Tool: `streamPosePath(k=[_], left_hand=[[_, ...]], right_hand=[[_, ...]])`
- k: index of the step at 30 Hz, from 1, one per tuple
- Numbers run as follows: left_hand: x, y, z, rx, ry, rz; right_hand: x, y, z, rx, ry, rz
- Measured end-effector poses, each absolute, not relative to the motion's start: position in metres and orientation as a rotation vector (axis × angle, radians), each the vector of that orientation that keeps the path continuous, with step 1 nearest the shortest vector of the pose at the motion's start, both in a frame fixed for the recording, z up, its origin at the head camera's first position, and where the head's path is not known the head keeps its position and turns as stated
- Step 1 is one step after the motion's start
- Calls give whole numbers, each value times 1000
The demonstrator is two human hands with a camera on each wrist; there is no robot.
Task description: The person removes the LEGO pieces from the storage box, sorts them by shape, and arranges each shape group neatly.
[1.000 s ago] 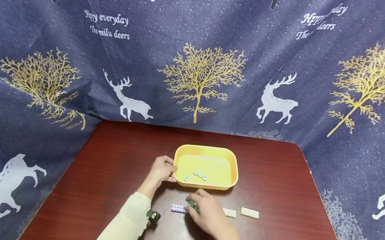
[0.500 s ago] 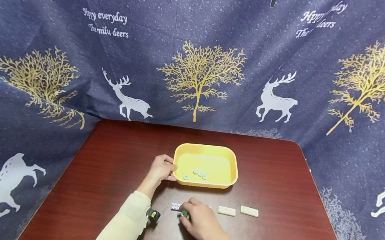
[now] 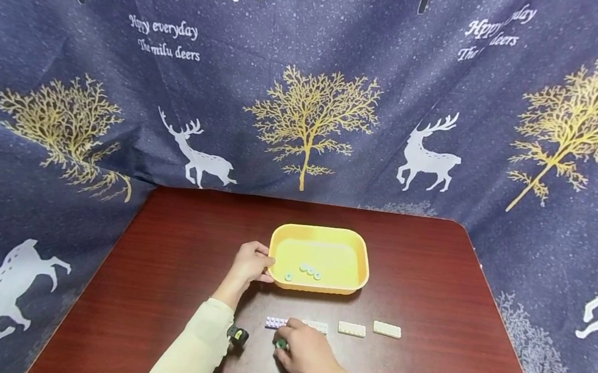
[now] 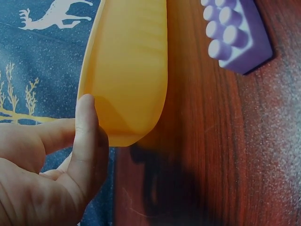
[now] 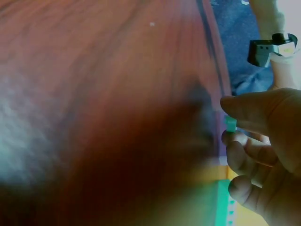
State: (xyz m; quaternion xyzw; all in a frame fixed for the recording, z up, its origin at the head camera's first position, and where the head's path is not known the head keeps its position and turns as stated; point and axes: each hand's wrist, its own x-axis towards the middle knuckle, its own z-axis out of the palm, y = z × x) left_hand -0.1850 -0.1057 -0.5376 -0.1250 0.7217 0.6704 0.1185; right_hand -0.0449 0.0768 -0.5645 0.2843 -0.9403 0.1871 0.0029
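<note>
My left hand [image 3: 253,262] grips the left end of a yellow plastic tray [image 3: 315,288], thumb over the rim in the left wrist view. Several small pale ring-like pieces [image 3: 310,271] lie inside the tray. My right hand [image 3: 308,352] pinches a small green piece [image 5: 230,124] between thumb and fingers, low over the table on the near side of a row of studded toy bricks. What kind of piece it is I cannot tell. Left of that hand lies a purple brick [image 3: 275,323], its right end hidden; a pale brick [image 3: 319,326] shows behind the knuckles.
Two cream bricks [image 3: 352,328] lie further right in the row, the rightmost brick [image 3: 387,329] set slightly farther back. The red-brown wooden table [image 3: 433,275] carries everything. A dark blue patterned cloth [image 3: 219,110] hangs behind and at both sides.
My right hand has moved left and nearer to me with the green piece, uncovering the pale brick and a cream brick. The left hand and tray have stayed put.
</note>
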Motion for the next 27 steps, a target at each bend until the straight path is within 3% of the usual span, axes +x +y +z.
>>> streamPosePath(k=[27], left_hand=[[-186,-105,-537,-386,2105,1955]], right_hand=[[-44,76,-575,943,-2890,544]])
